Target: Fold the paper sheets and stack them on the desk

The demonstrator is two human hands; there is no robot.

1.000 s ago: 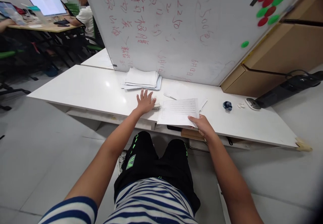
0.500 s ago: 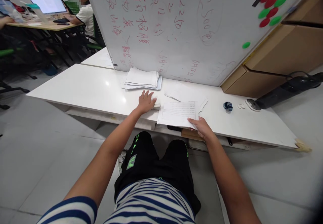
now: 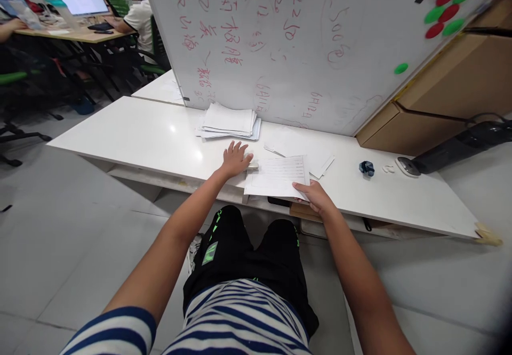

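My right hand (image 3: pixel 314 195) pinches a printed sheet of paper (image 3: pixel 276 178) at its lower right corner, thumb on top. The sheet, ruled with lines of print, lies at the desk's front edge. At its upper left corner is a small pale, metallic object (image 3: pixel 253 167) that resembles a stapler; much of it is hard to make out. Beside that object my left hand (image 3: pixel 236 159) lies palm down with fingers spread, its thumb close to or touching it. Beyond my left hand rests a stack of papers (image 3: pixel 229 119).
The white desk (image 3: pixel 140 136) also bears a thin pen-like item (image 3: pixel 274 151), a white paper strip (image 3: pixel 323 167), a dark blue lump (image 3: pixel 366 169) and a mouse (image 3: pixel 408 166). Behind stand a whiteboard (image 3: pixel 256 40) and cardboard boxes (image 3: pixel 400 126). Another person (image 3: pixel 140 19) sits at a far desk.
The sheet in my right hand has slid left, so its upper left corner now meets the pale metallic object. My left hand stays spread beside it. The camera view has shifted slightly.
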